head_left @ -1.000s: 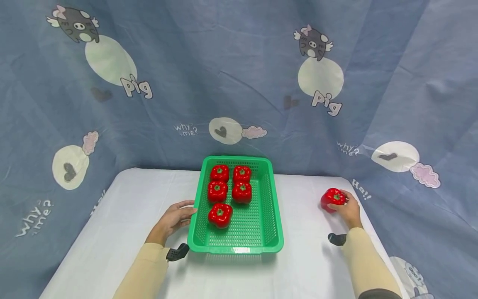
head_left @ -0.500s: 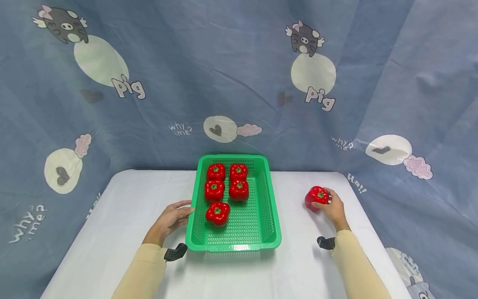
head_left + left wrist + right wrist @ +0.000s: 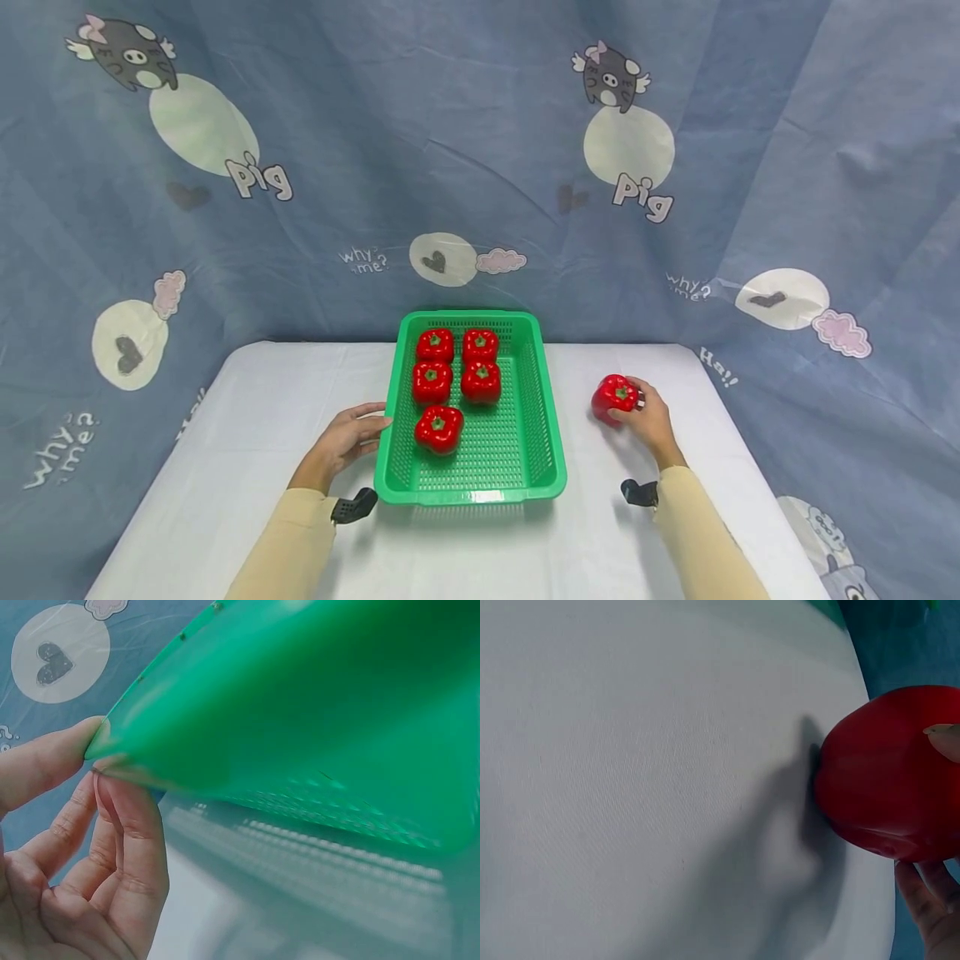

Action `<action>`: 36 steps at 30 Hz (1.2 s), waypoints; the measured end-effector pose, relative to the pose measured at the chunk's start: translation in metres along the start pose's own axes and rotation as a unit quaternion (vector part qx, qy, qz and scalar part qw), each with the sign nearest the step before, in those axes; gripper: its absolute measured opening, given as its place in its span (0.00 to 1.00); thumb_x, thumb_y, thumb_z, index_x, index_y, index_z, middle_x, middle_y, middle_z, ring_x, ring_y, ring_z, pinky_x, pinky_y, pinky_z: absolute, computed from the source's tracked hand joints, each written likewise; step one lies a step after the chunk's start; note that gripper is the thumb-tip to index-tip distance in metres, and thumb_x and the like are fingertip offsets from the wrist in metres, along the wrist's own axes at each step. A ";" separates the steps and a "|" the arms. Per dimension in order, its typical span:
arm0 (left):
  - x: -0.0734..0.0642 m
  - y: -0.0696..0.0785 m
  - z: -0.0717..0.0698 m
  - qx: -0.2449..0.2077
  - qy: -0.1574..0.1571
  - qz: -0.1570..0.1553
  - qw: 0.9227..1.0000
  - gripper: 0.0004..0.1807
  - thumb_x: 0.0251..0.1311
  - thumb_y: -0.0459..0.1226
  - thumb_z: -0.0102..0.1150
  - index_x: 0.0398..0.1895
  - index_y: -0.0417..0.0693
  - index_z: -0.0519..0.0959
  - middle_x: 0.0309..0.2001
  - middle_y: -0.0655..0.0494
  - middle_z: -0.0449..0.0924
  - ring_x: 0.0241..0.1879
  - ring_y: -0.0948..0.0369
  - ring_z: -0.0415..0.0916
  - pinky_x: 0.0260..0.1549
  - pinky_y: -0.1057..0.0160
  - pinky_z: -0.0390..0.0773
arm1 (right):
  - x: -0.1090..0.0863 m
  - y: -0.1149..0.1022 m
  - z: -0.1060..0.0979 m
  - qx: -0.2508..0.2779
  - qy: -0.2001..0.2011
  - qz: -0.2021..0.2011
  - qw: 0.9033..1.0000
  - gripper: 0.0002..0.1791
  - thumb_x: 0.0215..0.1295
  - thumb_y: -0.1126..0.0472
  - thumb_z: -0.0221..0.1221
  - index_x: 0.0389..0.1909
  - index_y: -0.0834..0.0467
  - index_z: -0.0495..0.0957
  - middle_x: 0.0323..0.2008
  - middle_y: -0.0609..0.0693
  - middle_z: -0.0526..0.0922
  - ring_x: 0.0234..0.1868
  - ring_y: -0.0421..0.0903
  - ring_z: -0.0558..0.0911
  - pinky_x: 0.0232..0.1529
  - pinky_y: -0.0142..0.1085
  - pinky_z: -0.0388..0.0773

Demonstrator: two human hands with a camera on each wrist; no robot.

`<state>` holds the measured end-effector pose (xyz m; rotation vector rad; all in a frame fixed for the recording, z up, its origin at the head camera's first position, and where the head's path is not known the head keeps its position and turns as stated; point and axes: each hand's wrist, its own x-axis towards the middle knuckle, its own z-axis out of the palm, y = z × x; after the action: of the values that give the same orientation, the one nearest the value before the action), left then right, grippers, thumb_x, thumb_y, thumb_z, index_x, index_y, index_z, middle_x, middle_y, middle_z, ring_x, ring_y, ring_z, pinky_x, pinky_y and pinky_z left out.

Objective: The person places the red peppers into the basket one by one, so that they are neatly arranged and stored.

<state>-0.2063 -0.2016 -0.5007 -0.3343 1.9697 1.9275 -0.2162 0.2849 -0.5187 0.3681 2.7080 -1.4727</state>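
Observation:
My left hand (image 3: pixel 347 442) pinches the left rim of a green plastic basket (image 3: pixel 557 442) between thumb and fingers; the left wrist view shows the thumb on top of the rim (image 3: pixel 112 742) and fingertips beneath it. Several red bell peppers (image 3: pixel 439 430) sit upright in the basket, mostly on its left and far side. To the right of the basket, my right hand (image 3: pixel 651 425) grips another red bell pepper (image 3: pixel 609 400), thumb on its near side and fingers round its right. In the right wrist view this pepper (image 3: pixel 885 772) is close over the white surface, its shadow beside it.
The white table (image 3: pixel 225 467) extends on both sides of the basket. Behind it hangs a blue cloth (image 3: pixel 330 167) printed with pigs and words. A dark wrist device (image 3: pixel 639 493) sits at each sleeve cuff.
My right hand has moved left with the bell pepper, nearer the basket. My left hand stays at the basket rim. The head view has shifted slightly.

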 end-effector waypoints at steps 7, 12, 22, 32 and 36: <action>0.000 -0.001 -0.001 0.001 -0.001 0.000 1.000 0.32 0.60 0.34 0.63 0.66 0.34 0.64 0.45 0.50 0.83 0.39 0.60 0.83 0.43 0.59 0.83 | 0.000 -0.005 0.012 0.002 -0.016 -0.026 1.000 0.41 0.57 0.67 0.64 0.70 0.63 0.56 0.68 0.65 0.59 0.67 0.63 0.60 0.65 0.56 0.64; 0.000 -0.001 -0.001 0.006 0.000 -0.001 1.000 0.33 0.59 0.34 0.63 0.66 0.34 0.63 0.46 0.48 0.83 0.40 0.59 0.84 0.43 0.60 0.83 | 0.001 -0.011 0.016 -0.001 -0.023 -0.045 0.999 0.41 0.56 0.68 0.65 0.70 0.63 0.58 0.68 0.64 0.61 0.67 0.62 0.61 0.65 0.55 0.64; 0.001 0.001 -0.001 0.008 -0.003 -0.004 1.000 0.34 0.59 0.34 0.64 0.67 0.35 0.63 0.46 0.50 0.83 0.39 0.60 0.83 0.43 0.60 0.83 | -0.007 -0.022 0.017 0.007 -0.028 -0.059 0.998 0.41 0.54 0.68 0.66 0.69 0.62 0.60 0.67 0.63 0.63 0.66 0.62 0.63 0.64 0.55 0.66; 0.001 0.002 -0.002 -0.005 -0.012 -0.005 1.000 0.35 0.58 0.34 0.64 0.67 0.33 0.62 0.43 0.52 0.84 0.38 0.61 0.84 0.43 0.60 0.83 | -0.011 -0.036 0.013 -0.006 -0.033 -0.083 0.996 0.40 0.52 0.70 0.66 0.68 0.63 0.62 0.65 0.64 0.65 0.65 0.62 0.64 0.63 0.56 0.68; 0.002 0.001 -0.002 -0.004 -0.008 -0.006 1.000 0.35 0.58 0.34 0.65 0.67 0.34 0.63 0.43 0.52 0.83 0.39 0.61 0.83 0.43 0.60 0.83 | -0.014 -0.044 0.009 -0.004 -0.044 -0.078 0.996 0.40 0.53 0.69 0.67 0.68 0.62 0.62 0.65 0.64 0.65 0.65 0.63 0.65 0.62 0.55 0.69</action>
<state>-0.2084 -0.2037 -0.5005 -0.3302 1.9456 1.9257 -0.2137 0.2516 -0.4851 0.0917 2.7258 -1.4755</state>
